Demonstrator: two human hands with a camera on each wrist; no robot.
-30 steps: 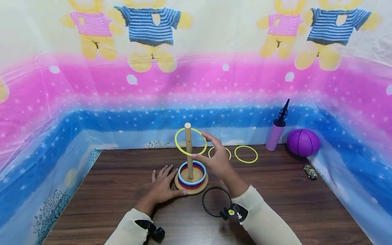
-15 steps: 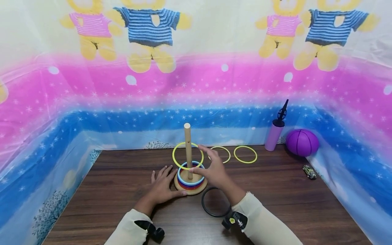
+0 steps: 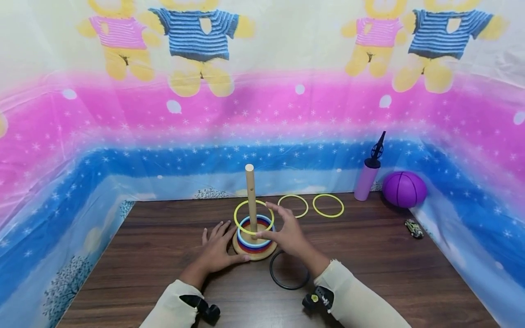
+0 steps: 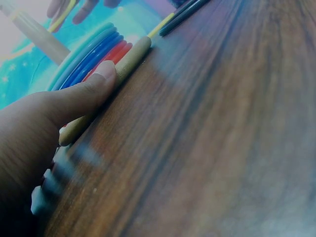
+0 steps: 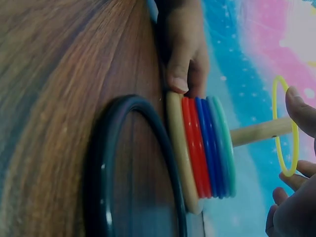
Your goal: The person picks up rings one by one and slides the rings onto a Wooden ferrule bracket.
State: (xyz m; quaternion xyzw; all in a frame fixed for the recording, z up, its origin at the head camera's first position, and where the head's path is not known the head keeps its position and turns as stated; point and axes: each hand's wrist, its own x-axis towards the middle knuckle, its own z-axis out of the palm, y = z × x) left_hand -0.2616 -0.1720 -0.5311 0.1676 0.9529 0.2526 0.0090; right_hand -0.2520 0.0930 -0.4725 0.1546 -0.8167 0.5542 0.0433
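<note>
Standing on the bench (image 3: 369, 273), the wooden stand (image 3: 256, 257) looks sturdy, the left hand's (image 3: 216, 251) spread grip touching it; the right hand's (image 3: 290, 233) grip pinches the yellow ring (image 5: 289, 173) around the peg (image 3: 251, 193): probably light, stiff, best held by its edge.

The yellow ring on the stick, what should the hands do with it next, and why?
Probably lower the yellow ring onto the stack: the right hand pinches it around the stick, above the stack, and the left hand touches the base.
</note>
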